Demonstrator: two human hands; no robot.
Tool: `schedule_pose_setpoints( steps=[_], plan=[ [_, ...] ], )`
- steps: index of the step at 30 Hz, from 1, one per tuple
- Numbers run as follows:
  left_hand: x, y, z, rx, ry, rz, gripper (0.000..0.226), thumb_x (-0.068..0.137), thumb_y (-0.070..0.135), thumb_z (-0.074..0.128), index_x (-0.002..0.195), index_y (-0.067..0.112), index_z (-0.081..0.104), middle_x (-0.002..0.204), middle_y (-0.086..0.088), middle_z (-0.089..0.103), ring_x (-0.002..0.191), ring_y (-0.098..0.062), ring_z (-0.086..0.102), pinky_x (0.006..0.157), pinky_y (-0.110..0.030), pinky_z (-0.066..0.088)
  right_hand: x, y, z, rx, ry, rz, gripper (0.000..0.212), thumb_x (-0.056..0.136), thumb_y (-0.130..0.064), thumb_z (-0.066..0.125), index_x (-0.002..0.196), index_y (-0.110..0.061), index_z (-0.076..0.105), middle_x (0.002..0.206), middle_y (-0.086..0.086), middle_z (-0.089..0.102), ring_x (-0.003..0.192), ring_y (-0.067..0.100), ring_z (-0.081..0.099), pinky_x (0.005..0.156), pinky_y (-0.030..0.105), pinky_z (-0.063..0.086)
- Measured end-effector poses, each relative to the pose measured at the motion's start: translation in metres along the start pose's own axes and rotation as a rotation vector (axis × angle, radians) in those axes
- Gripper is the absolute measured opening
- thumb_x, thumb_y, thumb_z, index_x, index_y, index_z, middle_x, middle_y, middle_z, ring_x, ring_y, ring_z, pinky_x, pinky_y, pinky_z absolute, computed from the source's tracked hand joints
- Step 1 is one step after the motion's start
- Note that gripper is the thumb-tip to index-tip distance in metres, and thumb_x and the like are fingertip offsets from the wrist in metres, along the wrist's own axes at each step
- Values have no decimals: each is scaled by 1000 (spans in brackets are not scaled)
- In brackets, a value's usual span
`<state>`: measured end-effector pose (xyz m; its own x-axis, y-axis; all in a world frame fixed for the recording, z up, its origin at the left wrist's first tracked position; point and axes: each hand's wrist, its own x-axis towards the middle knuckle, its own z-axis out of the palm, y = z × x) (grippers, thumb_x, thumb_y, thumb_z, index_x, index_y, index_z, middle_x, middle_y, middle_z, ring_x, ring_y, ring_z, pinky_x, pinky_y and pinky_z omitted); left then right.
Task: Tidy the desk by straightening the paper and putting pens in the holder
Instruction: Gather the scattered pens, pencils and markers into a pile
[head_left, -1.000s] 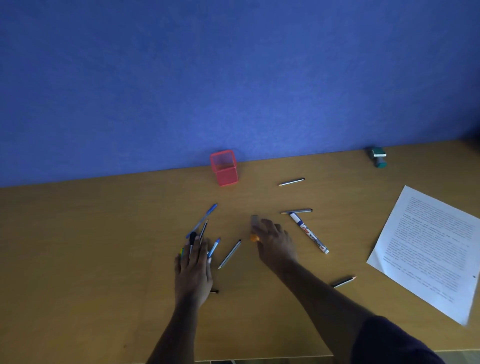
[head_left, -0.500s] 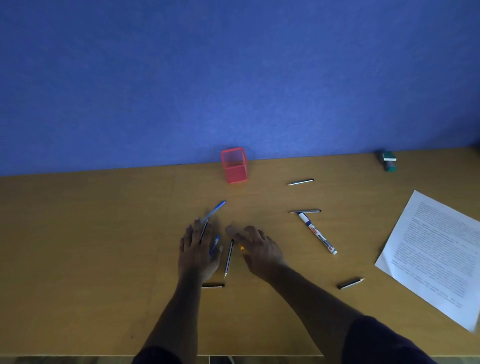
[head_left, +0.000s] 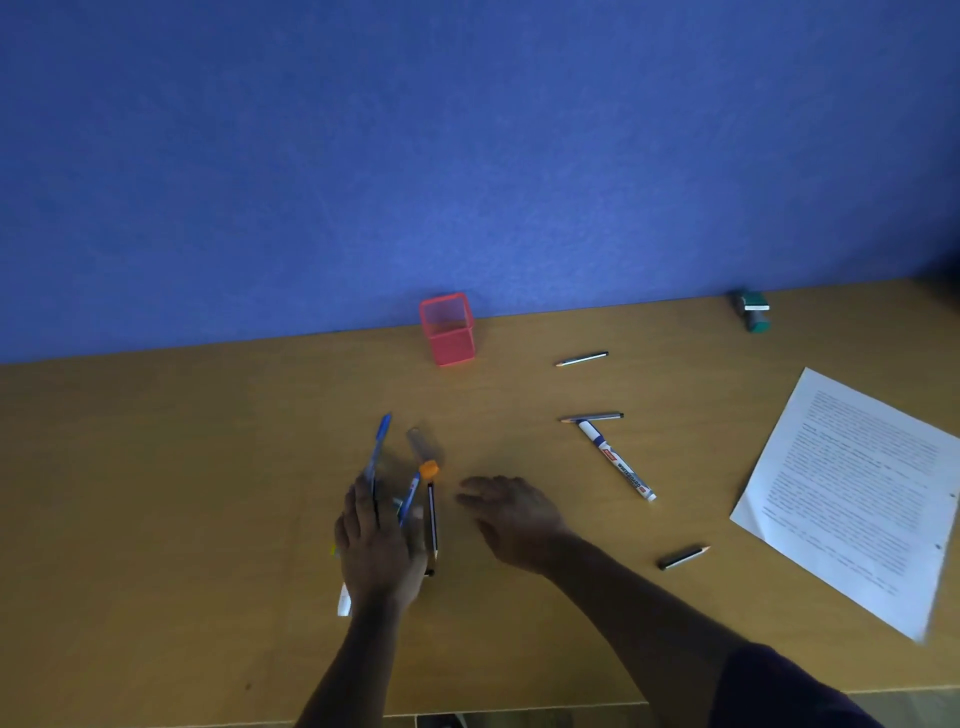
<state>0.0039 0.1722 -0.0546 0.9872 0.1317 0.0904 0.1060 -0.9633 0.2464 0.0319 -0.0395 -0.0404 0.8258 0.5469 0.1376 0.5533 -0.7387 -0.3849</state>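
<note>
My left hand (head_left: 378, 551) lies flat on a bunch of pens, among them a blue pen (head_left: 378, 448), a second blue-tipped pen (head_left: 410, 496) and a black pencil (head_left: 432, 522). An orange-capped marker (head_left: 423, 454) lies just beyond them. My right hand (head_left: 511, 519) hovers open to the right of the bunch, holding nothing. The red mesh holder (head_left: 448, 330) stands by the wall. A whiteboard marker (head_left: 617, 460) and three pencils (head_left: 582, 359) (head_left: 592, 417) (head_left: 682, 557) lie scattered to the right. The printed paper (head_left: 857, 488) lies askew at the right.
A green stamp-like object (head_left: 753, 310) sits at the back right by the blue wall. The wooden desk (head_left: 156, 493) has its front edge near the bottom of the view.
My right hand has pushed the orange-capped marker and the pencil left into the bunch, then drawn back to the right. My left hand has stayed on the pens.
</note>
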Motion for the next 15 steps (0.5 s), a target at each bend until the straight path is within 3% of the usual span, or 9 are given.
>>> schedule_pose_setpoints(
  steps=[2,4,7,10,15],
  plan=[
    [-5,8,5,-13,16,153,68,97,53,36,150,12,40,163,-12,26,148,-33,28,117,-49,25,-24,28,-11,-6,214,120,39,84,-12,63,122,-17,65,127,3,64,107,25,64,90,37,52],
    [-8,24,14,-16,-49,369,69,98,54,38,155,15,31,166,-6,18,152,-27,21,120,-44,20,-59,59,-24,-105,326,235,33,87,-13,60,119,-16,67,123,3,65,109,25,63,91,37,49],
    [-3,66,30,-34,-178,633,68,100,47,40,158,17,22,169,0,8,154,-24,18,117,-44,32,-119,89,-36,-252,340,521,30,92,-25,51,119,-16,63,117,4,61,104,29,60,86,40,44],
    [13,127,41,-16,-232,756,69,100,36,45,160,22,14,169,1,7,153,-25,20,111,-42,40,-161,89,-35,-277,344,860,35,96,-39,37,121,-22,56,108,4,57,96,27,56,80,39,47],
    [51,215,50,73,-279,809,65,98,29,55,156,30,24,167,-6,13,152,-38,18,109,-48,36,-179,76,-15,-192,278,940,24,95,-37,41,109,-23,54,98,3,53,78,28,59,65,35,47]
  ],
)
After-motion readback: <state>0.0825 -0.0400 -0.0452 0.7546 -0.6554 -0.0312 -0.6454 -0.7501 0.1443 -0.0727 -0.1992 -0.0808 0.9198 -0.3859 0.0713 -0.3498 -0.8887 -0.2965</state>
